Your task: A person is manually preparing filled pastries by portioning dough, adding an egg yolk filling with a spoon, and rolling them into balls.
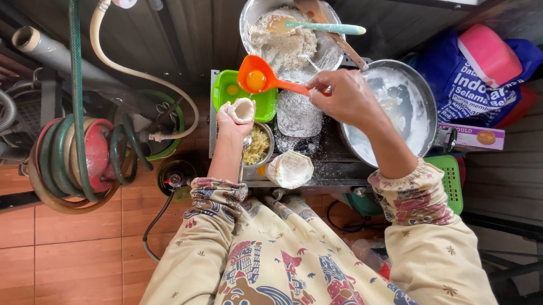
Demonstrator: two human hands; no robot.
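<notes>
Your right hand [343,94] grips the orange plastic spoon [261,79] carrying a yolk, just right of the pale dough cup [242,109] cradled in your left hand [234,118].

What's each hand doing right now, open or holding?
Left hand: cupped around a dough shell.
Right hand: closed on the orange spoon, which carries an egg yolk.

Orange spoon [261,79] handle end hidden in right hand [343,96], pan [405,102] partly covered
</notes>
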